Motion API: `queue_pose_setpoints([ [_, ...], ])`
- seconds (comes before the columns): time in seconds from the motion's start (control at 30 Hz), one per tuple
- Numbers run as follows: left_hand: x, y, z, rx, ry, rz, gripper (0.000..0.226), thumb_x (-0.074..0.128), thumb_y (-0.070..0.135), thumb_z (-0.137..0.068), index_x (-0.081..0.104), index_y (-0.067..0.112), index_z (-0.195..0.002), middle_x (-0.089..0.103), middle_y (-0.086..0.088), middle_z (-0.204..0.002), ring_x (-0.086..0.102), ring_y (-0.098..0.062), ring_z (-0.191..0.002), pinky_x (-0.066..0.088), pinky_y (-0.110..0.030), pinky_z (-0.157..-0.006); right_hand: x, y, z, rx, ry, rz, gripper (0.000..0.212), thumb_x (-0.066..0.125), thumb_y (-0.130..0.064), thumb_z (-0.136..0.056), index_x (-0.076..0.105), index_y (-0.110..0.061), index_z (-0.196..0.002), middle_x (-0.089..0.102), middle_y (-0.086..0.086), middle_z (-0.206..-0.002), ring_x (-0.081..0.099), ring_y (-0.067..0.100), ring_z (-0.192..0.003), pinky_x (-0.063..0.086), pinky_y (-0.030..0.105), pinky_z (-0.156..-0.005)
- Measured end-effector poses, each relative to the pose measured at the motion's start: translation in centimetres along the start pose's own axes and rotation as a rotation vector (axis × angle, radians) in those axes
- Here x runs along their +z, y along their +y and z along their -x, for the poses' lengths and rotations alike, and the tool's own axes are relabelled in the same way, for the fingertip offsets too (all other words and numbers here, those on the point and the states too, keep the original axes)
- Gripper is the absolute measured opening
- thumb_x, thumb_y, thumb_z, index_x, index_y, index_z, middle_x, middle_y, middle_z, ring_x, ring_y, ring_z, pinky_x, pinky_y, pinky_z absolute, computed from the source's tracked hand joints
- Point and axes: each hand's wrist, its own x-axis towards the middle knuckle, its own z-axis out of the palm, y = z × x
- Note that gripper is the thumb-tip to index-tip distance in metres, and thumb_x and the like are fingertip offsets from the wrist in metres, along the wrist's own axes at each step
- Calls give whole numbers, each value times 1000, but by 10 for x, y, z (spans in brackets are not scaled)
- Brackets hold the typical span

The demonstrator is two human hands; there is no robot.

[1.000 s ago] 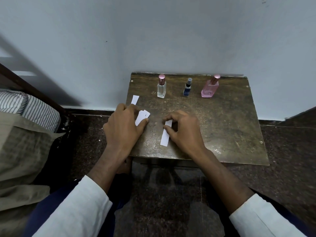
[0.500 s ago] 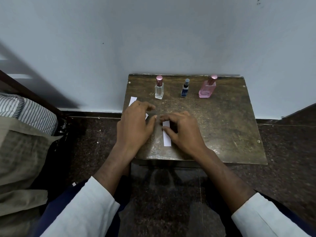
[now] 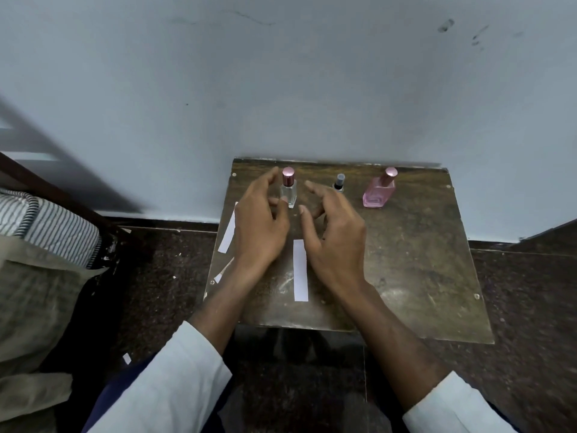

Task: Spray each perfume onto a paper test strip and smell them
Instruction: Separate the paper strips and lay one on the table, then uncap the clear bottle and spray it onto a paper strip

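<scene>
Both hands are hovering over the small wooden table (image 3: 421, 270), fingers loosely spread and grasping nothing. The left hand (image 3: 260, 220) and right hand (image 3: 335, 232) are flanking the clear perfume bottle (image 3: 288, 190), which is standing upright at the back edge near the wall. A small dark bottle (image 3: 339, 182) and a pink bottle (image 3: 379, 190) are standing to its right. One paper strip (image 3: 300, 270) is lying flat between the wrists; another strip (image 3: 228, 232) is lying left of the left hand.

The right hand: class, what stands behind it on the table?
Behind the right hand stands a small dark bottle; only its grey cap and neck show. Its body is covered by the fingers.
</scene>
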Motion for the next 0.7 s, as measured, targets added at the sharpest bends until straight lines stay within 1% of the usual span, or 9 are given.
queue_pose_setpoints([
  [0.1, 6, 0, -4, 39, -34, 40, 53, 62, 1, -99, 60, 23, -147, 65, 15, -143, 70, 0, -95, 55, -18, -85, 5, -3, -13, -23, 4, -20, 44, 65, -3, -100, 60, -7, -144, 69, 5, -127, 54, -9, -95, 36, 1, -89],
  [0.13, 8, 0, -5, 58, -38, 34, 52, 62, 2, -100, 61, 24, -147, 66, 16, -139, 70, -2, -95, 54, -19, -84, 7, -3, -17, -33, -9, -32, 46, 63, -3, -102, 58, -7, -147, 68, 6, -131, 58, -3, -102, 39, 3, -93],
  [0.2, 10, 0, -6, 88, -35, 19, 47, 62, 6, -101, 62, 23, -145, 69, 12, -132, 70, -4, -100, 55, -22, -88, 12, -2, -20, -62, -37, -53, 48, 59, 0, -103, 56, -8, -150, 65, 9, -139, 63, 12, -123, 45, 15, -105],
  [0.27, 11, -2, -8, 103, -18, -1, 41, 61, 7, -101, 66, 21, -140, 72, 10, -124, 69, -8, -104, 56, -29, -91, 17, 0, -22, -85, -51, -51, 46, 58, 2, -103, 58, -7, -149, 64, 10, -141, 60, 17, -133, 42, 18, -112],
  [0.33, 9, -4, -9, 101, -12, -28, 40, 61, 6, -100, 67, 22, -136, 73, 11, -121, 69, -7, -102, 57, -29, -90, 20, 0, -23, -92, -65, -51, 45, 59, 1, -102, 60, -7, -146, 66, 8, -139, 61, 17, -131, 41, 17, -112],
  [0.43, 4, -7, -10, 112, -35, -95, 41, 64, 7, -96, 69, 26, -133, 74, 14, -116, 68, -3, -93, 50, -11, -81, 21, 1, -23, -87, -73, -58, 42, 64, -3, -100, 64, -9, -142, 71, 4, -131, 66, 16, -120, 49, 23, -104],
  [0.5, 0, -8, -9, 125, -55, -97, 38, 68, 10, -94, 71, 26, -128, 75, 15, -110, 69, -2, -91, 48, -8, -76, 21, 2, -24, -75, -60, -58, 39, 68, -5, -98, 67, -10, -137, 73, 1, -125, 67, 15, -114, 52, 26, -100],
  [0.6, -4, -10, -8, 135, -63, -59, 32, 75, 15, -95, 74, 27, -125, 75, 15, -104, 70, -3, -90, 58, -24, -78, 18, 2, -23, -69, -33, -79, 33, 71, -6, -97, 71, -12, -129, 74, -2, -120, 68, 13, -110, 53, 29, -97],
  [0.7, -10, -8, -3, 163, -38, -40, 31, 79, 17, -94, 76, 26, -124, 77, 14, -106, 71, -8, -90, 62, -37, -83, 11, -1, -19, -77, 6, -103, 32, 73, -7, -97, 71, -11, -128, 76, -3, -118, 70, 13, -109, 54, 28, -96],
])
